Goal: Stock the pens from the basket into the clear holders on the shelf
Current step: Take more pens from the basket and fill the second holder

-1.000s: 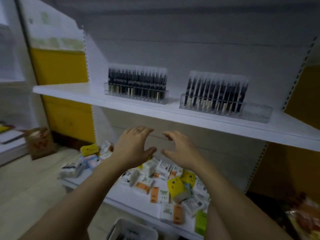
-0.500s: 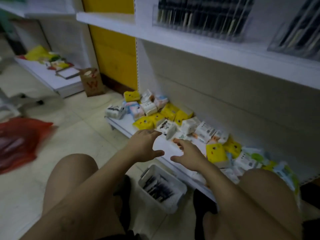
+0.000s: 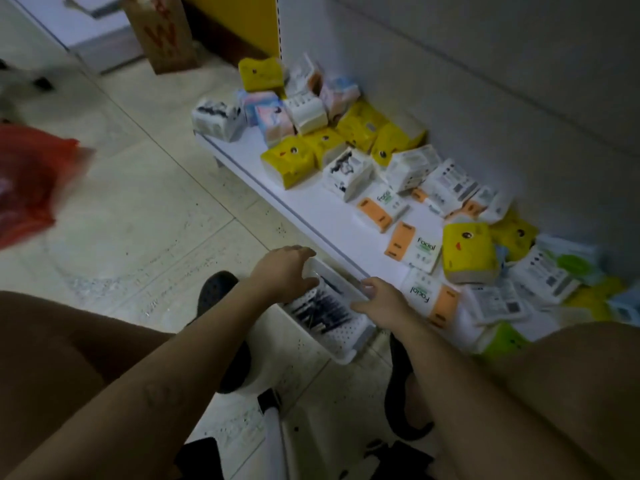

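The tiled floor (image 3: 138, 209) fills the left; a low white shelf (image 3: 311, 209) runs from far left to near right against a grey wall (image 3: 485, 81); tissue packs (image 3: 467, 251), yellow, white and orange, lie scattered across it. A blurred red bag (image 3: 31, 181) sits on the floor at the left; a brown paper bag (image 3: 162, 32) stands at the far left. The white perforated basket (image 3: 343, 337) rests on the floor just beside the shelf's near edge, between two dark shoes (image 3: 214, 292); dark pens (image 3: 322, 311) lie flat inside it. The left hand (image 3: 282, 271) hovers over the basket's far left end, fingers loosely spread, holding nothing; the right hand (image 3: 384, 301) is at the basket's right rim, fingers extended, gripping nothing; whether it touches the rim I cannot tell.
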